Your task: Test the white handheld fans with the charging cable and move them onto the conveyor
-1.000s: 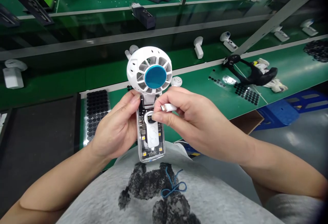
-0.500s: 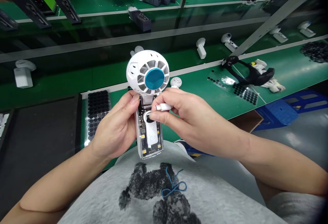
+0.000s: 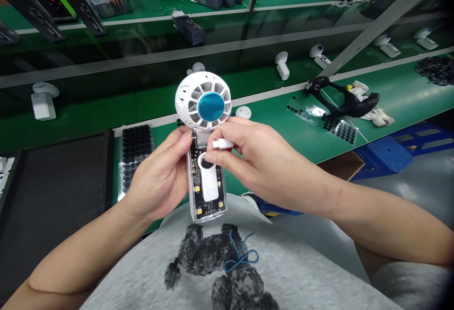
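Observation:
A white handheld fan (image 3: 203, 101) with a blue round centre and a clear-cased handle showing a circuit board is upright in front of my body. My left hand (image 3: 163, 172) is wrapped round the left side of its handle, just below the fan head. With thumb and index finger, my right hand (image 3: 248, 151) pinches a white cable plug (image 3: 222, 144), its metal tip pointing left over the upper handle. The right thumb tip is at a black round spot (image 3: 206, 162) on the handle. Whether it touches the spot, I cannot tell.
Sheets of black round stickers (image 3: 135, 154) lie left on the green bench (image 3: 276, 135), beside a black tray (image 3: 56, 196). More white fans (image 3: 283, 66) stand on the line behind. A black frame-like object (image 3: 340, 104) lies to the right. Across, a person's hands are near dark boxes.
The fan head has tilted slightly, and the plug has shifted a little left and up. White fans on the line have moved right. Across the line, a person's hand has come down onto a box.

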Demonstrator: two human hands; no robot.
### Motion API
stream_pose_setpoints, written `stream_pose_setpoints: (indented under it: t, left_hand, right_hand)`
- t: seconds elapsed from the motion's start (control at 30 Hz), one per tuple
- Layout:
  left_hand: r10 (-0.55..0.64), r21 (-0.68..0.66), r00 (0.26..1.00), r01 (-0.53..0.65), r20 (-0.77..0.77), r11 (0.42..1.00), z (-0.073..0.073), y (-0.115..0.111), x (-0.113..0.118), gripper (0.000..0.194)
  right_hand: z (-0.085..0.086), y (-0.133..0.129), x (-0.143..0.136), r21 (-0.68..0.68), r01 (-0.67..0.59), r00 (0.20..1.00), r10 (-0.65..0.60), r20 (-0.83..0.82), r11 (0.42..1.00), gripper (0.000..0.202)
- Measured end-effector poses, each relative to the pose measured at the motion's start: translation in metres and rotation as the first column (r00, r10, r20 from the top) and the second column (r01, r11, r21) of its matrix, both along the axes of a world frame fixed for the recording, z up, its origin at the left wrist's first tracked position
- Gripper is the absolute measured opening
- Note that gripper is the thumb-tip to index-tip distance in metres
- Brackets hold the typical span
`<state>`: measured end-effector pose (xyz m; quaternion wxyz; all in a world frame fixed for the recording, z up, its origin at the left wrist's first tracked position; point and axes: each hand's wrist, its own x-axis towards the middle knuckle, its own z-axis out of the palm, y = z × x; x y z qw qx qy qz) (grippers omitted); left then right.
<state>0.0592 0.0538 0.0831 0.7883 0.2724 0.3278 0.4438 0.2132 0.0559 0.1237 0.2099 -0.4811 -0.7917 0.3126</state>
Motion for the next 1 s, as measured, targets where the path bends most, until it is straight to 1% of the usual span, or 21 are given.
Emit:
stream_pose_setpoints:
  t: [0.13, 0.3, 0.47, 0.67, 0.9, 1.0]
  left_hand:
    - [0.002, -0.019, 1.0, -0.003, -0.008, 1.0, 0.0021, -0.0004, 0.001, 0.024]
    - [0.013, -0.043, 1.0, -0.013, -0.01, 0.999, 0.0033, 0.0017, -0.0011, 0.026]
    - [0.014, -0.02, 0.999, -0.014, -0.032, 1.0, 0.0049, 0.0032, -0.0026, 0.026]
    - [0.027, 0.013, 0.999, -0.027, -0.027, 1.0, 0.0061, 0.0013, -0.002, 0.026]
    - [0.04, 0.023, 0.998, -0.039, -0.039, 0.999, 0.0054, 0.0003, -0.0005, 0.026]
    - [0.046, 0.023, 0.998, -0.045, -0.05, 0.999, 0.005, 0.0007, 0.0, 0.025]
  right_hand:
    - [0.001, 0.0015, -0.0011, 0.011, 0.015, 1.0, -0.015, -0.004, 1.0, 0.013]
    - [0.0012, 0.0041, -0.0011, 0.031, -0.003, 1.0, 0.004, -0.029, 1.0, 0.015]
    - [0.0027, 0.0058, 0.0002, 0.004, -0.039, 0.996, 0.04, -0.08, 0.999, 0.017]
    - [0.0063, 0.0065, 0.0015, -0.008, -0.049, 0.998, 0.049, -0.049, 0.999, 0.017]
    - [0.0055, 0.0067, 0.0014, -0.03, -0.036, 0.999, 0.035, -0.018, 0.999, 0.015]
    - [0.0048, 0.0066, 0.0009, -0.01, -0.035, 0.999, 0.035, 0.003, 0.999, 0.015]
